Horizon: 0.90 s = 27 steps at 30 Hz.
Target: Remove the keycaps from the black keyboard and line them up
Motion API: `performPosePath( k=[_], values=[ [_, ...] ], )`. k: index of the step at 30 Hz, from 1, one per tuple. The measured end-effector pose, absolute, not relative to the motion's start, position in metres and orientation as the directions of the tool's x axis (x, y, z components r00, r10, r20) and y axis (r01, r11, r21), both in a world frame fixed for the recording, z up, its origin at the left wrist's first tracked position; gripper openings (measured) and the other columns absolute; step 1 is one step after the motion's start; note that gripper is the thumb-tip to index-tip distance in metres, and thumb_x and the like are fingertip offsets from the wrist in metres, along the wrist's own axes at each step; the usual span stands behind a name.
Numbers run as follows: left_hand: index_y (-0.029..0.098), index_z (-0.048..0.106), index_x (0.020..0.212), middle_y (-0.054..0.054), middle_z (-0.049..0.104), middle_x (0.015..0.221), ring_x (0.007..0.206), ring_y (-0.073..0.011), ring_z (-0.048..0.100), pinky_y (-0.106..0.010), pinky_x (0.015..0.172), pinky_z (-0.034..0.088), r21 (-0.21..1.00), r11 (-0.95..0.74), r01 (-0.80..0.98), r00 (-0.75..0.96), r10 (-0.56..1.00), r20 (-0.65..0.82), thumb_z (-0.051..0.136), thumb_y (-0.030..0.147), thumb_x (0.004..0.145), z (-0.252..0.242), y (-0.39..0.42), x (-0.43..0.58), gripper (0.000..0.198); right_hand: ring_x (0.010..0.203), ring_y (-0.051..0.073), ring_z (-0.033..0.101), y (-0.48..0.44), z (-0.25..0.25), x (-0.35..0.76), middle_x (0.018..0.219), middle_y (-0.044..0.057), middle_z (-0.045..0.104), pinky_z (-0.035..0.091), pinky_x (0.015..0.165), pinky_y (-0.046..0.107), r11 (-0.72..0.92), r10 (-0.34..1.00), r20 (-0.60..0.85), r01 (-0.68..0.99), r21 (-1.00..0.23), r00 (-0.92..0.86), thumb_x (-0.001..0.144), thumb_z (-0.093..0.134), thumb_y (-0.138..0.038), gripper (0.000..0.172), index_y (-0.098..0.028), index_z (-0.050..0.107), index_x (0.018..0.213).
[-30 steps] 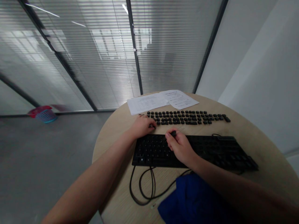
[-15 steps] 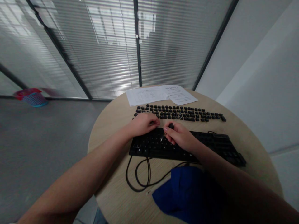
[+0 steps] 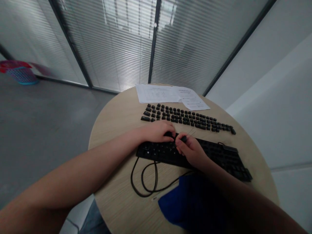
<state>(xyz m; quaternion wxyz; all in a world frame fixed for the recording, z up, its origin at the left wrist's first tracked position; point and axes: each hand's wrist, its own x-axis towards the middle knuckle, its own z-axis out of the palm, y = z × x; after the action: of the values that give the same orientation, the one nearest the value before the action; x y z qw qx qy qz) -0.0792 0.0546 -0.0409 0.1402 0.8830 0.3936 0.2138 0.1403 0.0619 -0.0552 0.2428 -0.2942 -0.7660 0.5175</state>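
Observation:
A black keyboard [image 3: 165, 152] lies on the round table, many of its keycaps off on the side nearest my hands. My right hand [image 3: 191, 148] is closed around a keycap puller [image 3: 183, 138] with a dark handle and thin wires, held over the middle of the keyboard. My left hand [image 3: 159, 131] rests at the keyboard's far edge, close to the right. Its fingers are curled toward the thumb, and what is between them is too dark to make out. Beyond both hands, loose black keycaps [image 3: 185, 117] are laid out in rows.
Printed paper sheets [image 3: 158, 94] lie at the far edge of the wooden table [image 3: 114, 126]. Nearer me are a looped black cable [image 3: 156, 182] and a blue cloth [image 3: 180, 208]. A red and blue basket [image 3: 23, 74] stands on the floor at left.
The view has tilted and shifted. My left hand has moved right along the keyboard's far edge, closer to the right hand. The keycap puller is still in my right hand.

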Motion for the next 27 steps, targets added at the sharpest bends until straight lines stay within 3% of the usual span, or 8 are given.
performPosePath(
  k=[7,15,24,27],
  values=[
    [0.019,0.075,0.099,-0.005,0.072,0.1,0.097,-0.021,0.067,-0.032,0.089,0.05,0.455,-0.623,0.636,0.588,0.773,0.238,0.071,0.022,0.09,-0.043,0.058,-0.078,0.009,0.054,0.014,0.049,0.06,-0.058,0.149,0.059,-0.004,0.053,0.037,0.055,0.028,0.431,0.649,0.104,0.251,-0.867,-0.754,0.098,0.058,-0.046,0.028,-0.023,0.055,0.083],
    [0.022,0.076,0.098,-0.005,0.074,0.1,0.097,-0.022,0.068,-0.034,0.089,0.05,0.487,-0.613,0.623,0.583,0.778,0.233,0.071,0.023,0.09,-0.046,0.06,-0.079,0.01,0.052,0.015,0.047,0.058,-0.053,0.15,0.058,-0.004,0.053,0.034,0.053,0.028,0.456,0.618,0.079,0.275,-0.847,-0.782,0.1,0.055,-0.042,0.023,-0.024,0.055,0.085],
    [0.021,0.076,0.101,-0.004,0.074,0.101,0.097,-0.0208,0.068,-0.031,0.087,0.049,0.469,-0.608,0.641,0.573,0.785,0.235,0.074,0.023,0.09,-0.048,0.06,-0.078,0.011,0.053,0.015,0.052,0.049,-0.043,0.146,0.067,0.0,0.063,0.033,0.058,0.03,0.723,0.491,0.156,0.301,-0.622,-0.857,0.095,0.06,-0.031,0.017,-0.024,0.059,0.08],
    [0.021,0.076,0.101,-0.005,0.075,0.102,0.098,-0.0209,0.068,-0.031,0.087,0.05,0.465,-0.606,0.645,0.57,0.787,0.235,0.074,0.025,0.09,-0.048,0.06,-0.079,0.011,0.053,0.015,0.051,0.048,-0.046,0.147,0.067,0.0,0.063,0.034,0.058,0.03,0.717,0.512,0.194,0.292,-0.633,-0.836,0.096,0.059,-0.032,0.019,-0.024,0.058,0.079]
  ],
)
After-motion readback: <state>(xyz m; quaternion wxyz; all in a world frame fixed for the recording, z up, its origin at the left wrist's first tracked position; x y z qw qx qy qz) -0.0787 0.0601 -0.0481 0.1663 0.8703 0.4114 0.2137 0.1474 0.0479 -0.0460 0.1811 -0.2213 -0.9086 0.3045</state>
